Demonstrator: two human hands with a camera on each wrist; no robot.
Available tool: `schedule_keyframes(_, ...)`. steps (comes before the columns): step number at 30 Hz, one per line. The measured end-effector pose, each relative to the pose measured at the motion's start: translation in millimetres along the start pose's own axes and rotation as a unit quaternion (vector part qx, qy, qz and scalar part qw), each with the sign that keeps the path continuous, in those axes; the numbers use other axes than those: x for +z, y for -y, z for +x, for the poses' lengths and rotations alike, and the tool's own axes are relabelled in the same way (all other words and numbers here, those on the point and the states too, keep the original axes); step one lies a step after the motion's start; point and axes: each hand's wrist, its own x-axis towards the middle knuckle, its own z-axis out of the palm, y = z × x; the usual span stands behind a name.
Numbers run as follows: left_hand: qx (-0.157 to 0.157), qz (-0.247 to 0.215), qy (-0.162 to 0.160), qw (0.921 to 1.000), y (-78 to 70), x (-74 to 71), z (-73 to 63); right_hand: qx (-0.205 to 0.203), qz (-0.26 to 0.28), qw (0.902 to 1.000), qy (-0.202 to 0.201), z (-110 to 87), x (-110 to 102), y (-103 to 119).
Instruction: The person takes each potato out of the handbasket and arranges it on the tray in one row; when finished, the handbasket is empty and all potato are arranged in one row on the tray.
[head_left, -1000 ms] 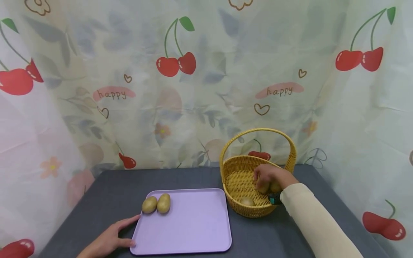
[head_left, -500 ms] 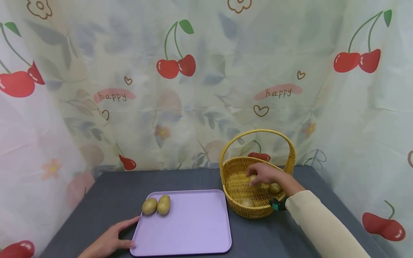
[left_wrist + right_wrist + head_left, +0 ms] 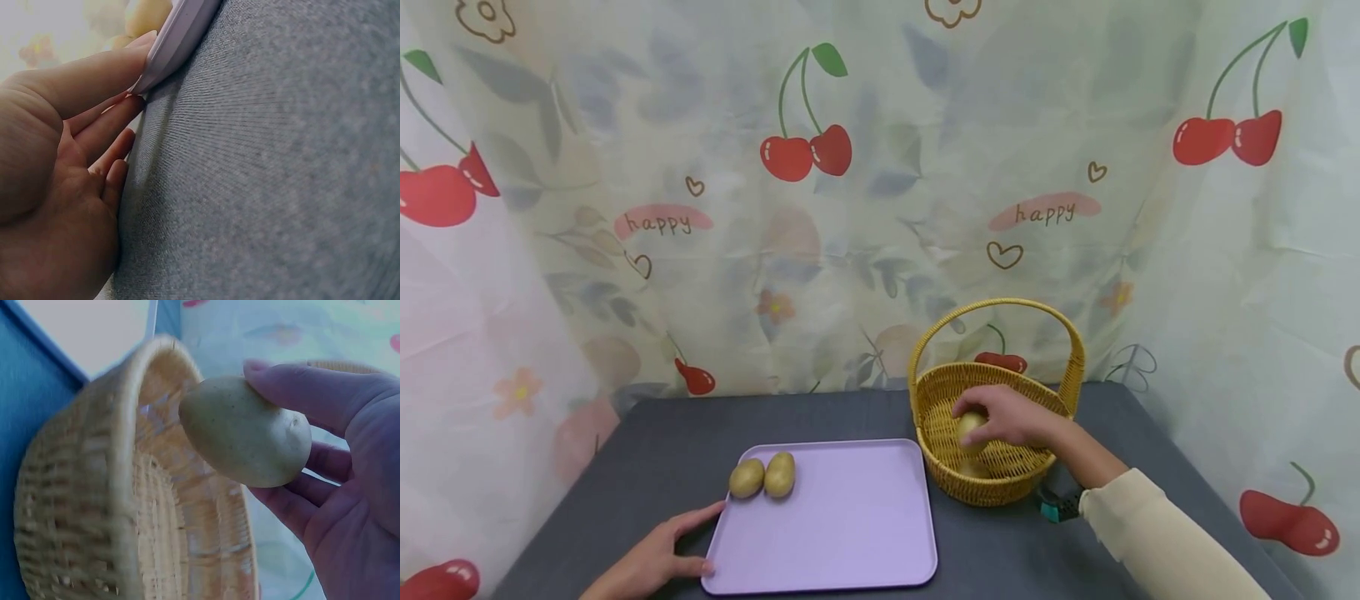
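My right hand (image 3: 1007, 415) grips a potato (image 3: 973, 431) between thumb and fingers, raised inside the wicker basket (image 3: 951, 483). In the right wrist view that same potato (image 3: 244, 434) shows close up, clear of the basket wall. Below it another potato (image 3: 975, 469) lies on the basket floor, partly hidden. My left hand (image 3: 655, 550) touches the left edge of the lilac tray (image 3: 850, 517) with thumb and forefinger spread apart. In the left wrist view its fingers are fairly straight against the tray rim (image 3: 178, 44). Two potatoes, a left one (image 3: 747, 478) and a right one (image 3: 779, 476), sit together at the tray's back left corner.
A tall arched handle (image 3: 1000, 302) spans the basket. Dark grey cloth covers the table (image 3: 835, 417). Behind and at both sides hangs a curtain (image 3: 880, 250) printed with cherries. A black and teal wrist device (image 3: 1060, 507) is on my right wrist.
My right hand has lifted a potato from the basket's right side and carried it left, toward the basket's near left rim. The left hand and tray have stayed put.
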Motion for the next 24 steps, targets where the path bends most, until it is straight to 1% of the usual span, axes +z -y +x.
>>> schedule_keyframes(7, 0.004, -0.006, 0.002, 1.0000, 1.5, 0.4, 0.3, -0.061, 0.018, 0.9979, -0.012, -0.4, 6.9, 25.4)
schedule_keyframes(11, 0.008, -0.003, -0.001, 1.0000, 1.7, -0.1, 0.8, -0.082, 0.057, 0.9949, -0.015, 6.6, 17.4, 38.9)
schedule_keyframes(15, 0.018, 0.001, -0.001, 0.9998, 3.4, -0.3, 1.4, -0.089, 0.090, 0.9919, -0.009, 17.0, 32.1, 49.2)
schedule_keyframes(18, 0.006, -0.008, 0.003, 1.0000, 4.9, 0.5, 2.1, -0.089, 0.100, 0.9910, 0.000, 26.3, 45.1, 55.3)
schedule_keyframes(22, -0.025, -0.032, 0.008, 0.9991, 5.1, 1.0, 2.7, -0.080, 0.115, 0.9900, 0.015, 38.1, 64.8, 62.6)
schedule_keyframes(24, -0.028, -0.033, 0.008, 0.9990, 4.6, 0.6, 3.1, -0.076, 0.120, 0.9896, 0.020, 44.0, 75.6, 64.9)
